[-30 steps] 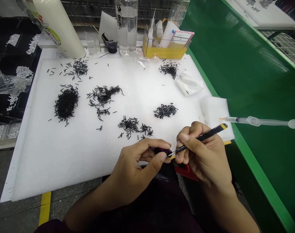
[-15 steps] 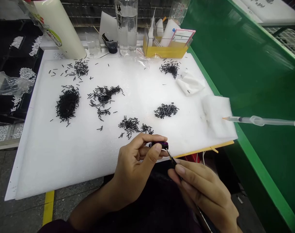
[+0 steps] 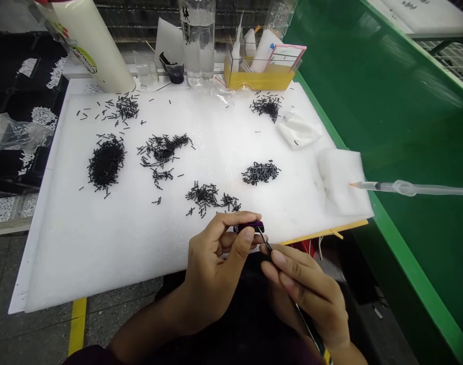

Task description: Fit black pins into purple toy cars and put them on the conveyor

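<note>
Between the thumb and fingers of my left hand (image 3: 212, 268) is a small glossy black piece with a purple sheen (image 3: 250, 226). It is held just over the front edge of the white foam sheet (image 3: 102, 228). My right hand (image 3: 311, 289) pinches slim, pointed tweezers (image 3: 266, 244), their tip at the right end of the black piece. Whether the tip grips anything is too small to tell. Just beyond my left hand lie small black parts (image 3: 203, 195), loosely heaped. Another heap of black parts (image 3: 260, 173) sits farther back to the right.
More black heaps (image 3: 106, 161) lie on the left. Behind stand a large cream bottle (image 3: 98, 45), a clear bottle (image 3: 199, 50) and a yellow-based box (image 3: 259, 78). A syringe (image 3: 410, 188) rests across a foam pad (image 3: 345, 177) at right, near the green panel (image 3: 387, 101).
My right hand has shifted a little left, bringing the tweezers' tip up along the right end of the black piece. My left hand keeps its hold, the piece slightly turned.
</note>
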The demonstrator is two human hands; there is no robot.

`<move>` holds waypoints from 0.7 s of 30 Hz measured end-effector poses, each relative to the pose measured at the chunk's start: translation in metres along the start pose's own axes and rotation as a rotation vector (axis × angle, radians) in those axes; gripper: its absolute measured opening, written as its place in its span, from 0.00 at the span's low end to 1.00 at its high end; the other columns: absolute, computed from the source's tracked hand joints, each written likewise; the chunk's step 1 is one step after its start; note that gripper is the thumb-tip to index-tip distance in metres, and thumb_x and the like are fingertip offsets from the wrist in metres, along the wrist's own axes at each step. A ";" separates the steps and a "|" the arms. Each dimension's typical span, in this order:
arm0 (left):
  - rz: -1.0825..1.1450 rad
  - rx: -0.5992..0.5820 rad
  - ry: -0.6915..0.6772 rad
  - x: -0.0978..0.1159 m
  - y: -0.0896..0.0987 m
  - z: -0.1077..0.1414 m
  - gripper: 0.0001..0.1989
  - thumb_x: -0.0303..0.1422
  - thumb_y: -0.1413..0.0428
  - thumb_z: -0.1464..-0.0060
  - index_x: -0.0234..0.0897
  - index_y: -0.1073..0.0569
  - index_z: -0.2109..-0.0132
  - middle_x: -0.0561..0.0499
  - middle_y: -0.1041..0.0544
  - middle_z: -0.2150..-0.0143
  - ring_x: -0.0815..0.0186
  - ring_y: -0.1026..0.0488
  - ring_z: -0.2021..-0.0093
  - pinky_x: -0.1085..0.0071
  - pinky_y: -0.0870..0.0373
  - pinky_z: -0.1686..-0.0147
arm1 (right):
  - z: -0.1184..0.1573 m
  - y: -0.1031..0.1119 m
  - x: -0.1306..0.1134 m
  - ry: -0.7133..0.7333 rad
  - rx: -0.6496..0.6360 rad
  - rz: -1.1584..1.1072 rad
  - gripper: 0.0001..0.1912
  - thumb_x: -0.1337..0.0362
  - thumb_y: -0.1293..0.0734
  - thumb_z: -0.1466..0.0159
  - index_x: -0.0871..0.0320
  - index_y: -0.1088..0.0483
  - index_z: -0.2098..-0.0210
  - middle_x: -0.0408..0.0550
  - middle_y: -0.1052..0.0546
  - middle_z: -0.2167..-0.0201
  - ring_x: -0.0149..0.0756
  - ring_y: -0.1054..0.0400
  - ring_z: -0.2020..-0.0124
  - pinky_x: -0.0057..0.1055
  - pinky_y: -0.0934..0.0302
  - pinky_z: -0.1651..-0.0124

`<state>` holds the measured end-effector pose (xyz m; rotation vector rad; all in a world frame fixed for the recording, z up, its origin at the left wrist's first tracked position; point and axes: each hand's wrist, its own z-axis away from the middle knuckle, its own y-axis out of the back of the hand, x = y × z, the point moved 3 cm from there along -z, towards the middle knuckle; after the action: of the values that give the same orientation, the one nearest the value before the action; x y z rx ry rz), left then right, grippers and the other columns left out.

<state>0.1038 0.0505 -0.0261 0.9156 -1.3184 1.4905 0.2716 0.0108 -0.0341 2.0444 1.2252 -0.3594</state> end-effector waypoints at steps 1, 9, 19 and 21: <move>-0.001 0.002 -0.006 0.000 0.000 0.000 0.07 0.36 0.37 0.27 0.45 0.17 0.46 0.50 0.12 0.45 0.63 0.10 0.52 0.75 0.13 0.52 | 0.001 -0.002 0.001 -0.042 0.043 -0.016 0.20 0.81 0.23 0.36 0.57 0.22 0.49 0.48 0.13 0.51 0.46 0.14 0.52 0.35 0.12 0.56; 0.034 0.000 0.041 0.003 -0.002 -0.001 0.06 0.37 0.36 0.28 0.44 0.17 0.48 0.53 0.12 0.47 0.63 0.10 0.54 0.74 0.12 0.52 | -0.013 0.007 -0.005 -0.059 0.109 -0.102 0.22 0.88 0.25 0.40 0.61 0.22 0.51 0.47 0.14 0.50 0.40 0.15 0.50 0.34 0.15 0.46; 0.000 -0.009 0.029 0.000 0.001 -0.003 0.06 0.36 0.36 0.27 0.45 0.16 0.47 0.51 0.11 0.45 0.62 0.11 0.52 0.74 0.13 0.51 | -0.017 -0.001 -0.007 -0.011 -0.075 0.117 0.19 0.85 0.26 0.36 0.58 0.23 0.52 0.46 0.12 0.56 0.42 0.13 0.57 0.32 0.12 0.57; 0.010 -0.007 0.028 0.001 0.000 -0.004 0.06 0.36 0.36 0.28 0.45 0.16 0.48 0.51 0.11 0.46 0.62 0.11 0.52 0.74 0.13 0.51 | -0.019 -0.001 -0.003 -0.059 -0.080 0.059 0.18 0.83 0.26 0.34 0.56 0.23 0.53 0.45 0.13 0.57 0.41 0.13 0.58 0.33 0.13 0.56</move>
<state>0.1036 0.0541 -0.0259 0.8815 -1.3084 1.4999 0.2672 0.0226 -0.0196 1.9827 1.1240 -0.3350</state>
